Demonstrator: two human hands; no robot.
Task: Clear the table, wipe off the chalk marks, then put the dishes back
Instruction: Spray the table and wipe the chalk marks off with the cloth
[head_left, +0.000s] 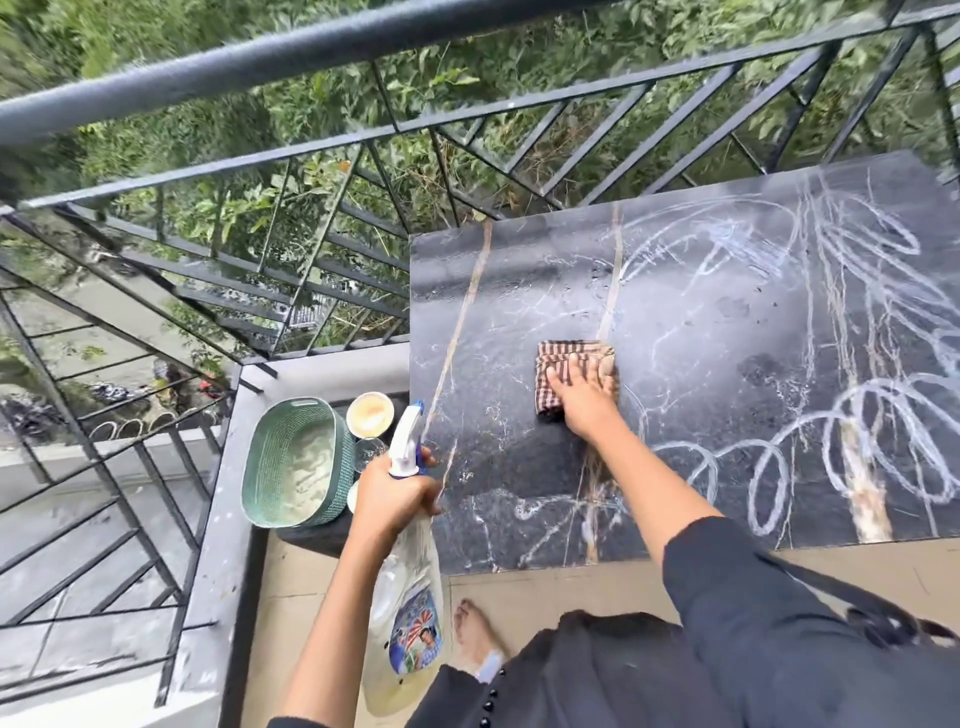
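From the head view, my right hand (582, 400) lies flat on a folded brown checked cloth (563, 353), fingers straight and slightly spread, pressing it onto the dark marble table (493, 312). The cloth sits near the middle of the table's left half. White chalk marks (857, 415) cover the right half in loops and long scribbles, and fainter lines run along the near edge below my forearm.

My left hand (395, 499) holds a clear spray bottle (410, 623) just off the table's left edge, fingers curled round its neck under the white and blue nozzle, with 1 finger forward by the trigger.

The dishes are off the table, on a lower dark surface just to its left: a green basket (296, 462), a cream bowl (369, 413) and a glass (370, 449), close together. A black railing (311, 47) runs behind.
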